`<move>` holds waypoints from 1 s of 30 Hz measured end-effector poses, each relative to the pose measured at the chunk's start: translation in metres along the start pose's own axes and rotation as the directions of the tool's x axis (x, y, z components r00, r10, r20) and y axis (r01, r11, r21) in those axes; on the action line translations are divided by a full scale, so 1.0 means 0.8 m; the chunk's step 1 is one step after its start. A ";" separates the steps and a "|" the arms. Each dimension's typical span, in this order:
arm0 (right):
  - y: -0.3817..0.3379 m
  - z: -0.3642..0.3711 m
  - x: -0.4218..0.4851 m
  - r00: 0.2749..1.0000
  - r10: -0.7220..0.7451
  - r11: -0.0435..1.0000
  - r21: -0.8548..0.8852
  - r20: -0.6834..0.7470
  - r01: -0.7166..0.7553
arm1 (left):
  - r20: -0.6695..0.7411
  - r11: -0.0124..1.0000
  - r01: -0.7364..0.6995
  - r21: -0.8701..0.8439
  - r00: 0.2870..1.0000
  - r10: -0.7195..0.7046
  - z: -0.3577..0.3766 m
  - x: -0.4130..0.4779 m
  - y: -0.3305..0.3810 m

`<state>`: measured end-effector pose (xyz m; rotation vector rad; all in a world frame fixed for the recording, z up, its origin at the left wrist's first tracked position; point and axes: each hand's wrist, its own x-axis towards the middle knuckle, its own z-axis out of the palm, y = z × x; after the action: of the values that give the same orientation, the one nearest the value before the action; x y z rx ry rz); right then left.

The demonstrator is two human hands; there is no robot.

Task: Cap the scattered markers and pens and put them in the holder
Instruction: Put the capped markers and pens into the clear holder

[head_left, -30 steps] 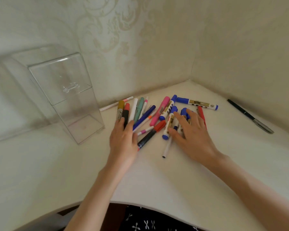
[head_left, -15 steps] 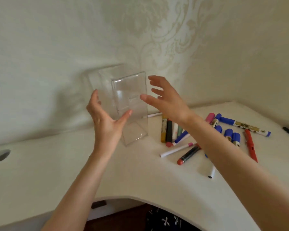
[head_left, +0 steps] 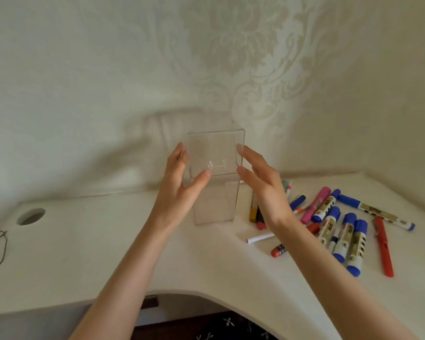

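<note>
The left hand (head_left: 179, 185) and right hand (head_left: 264, 192) bracket the upright clear acrylic holder (head_left: 215, 153), fingers spread and holding nothing, likely poised to reposition it. The markers (head_left: 329, 225) lie right of it.

No readable text anywhere in my view of the desk.

From my remote feed I can see tan label bands with dark print on the white barrels of the blue-capped markers (head_left: 355, 244) lying on the right side of the desk. The same kind of band runs along the long blue marker (head_left: 375, 212) lying just behind them. On all of them the print is too small and blurred for me to make out a word, brand or number.
</note>
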<state>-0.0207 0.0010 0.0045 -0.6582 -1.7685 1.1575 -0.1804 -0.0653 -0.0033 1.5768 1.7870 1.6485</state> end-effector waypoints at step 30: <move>-0.079 0.017 0.090 0.993 -0.070 0.997 0.022 -0.100 0.073 | -0.076 0.977 -0.027 -0.210 0.997 0.011 -0.018 0.079 0.065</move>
<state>-0.0635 0.0260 0.0875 -0.6213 -1.6774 1.0796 -0.1883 -0.0340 0.0735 1.4614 1.5728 1.8595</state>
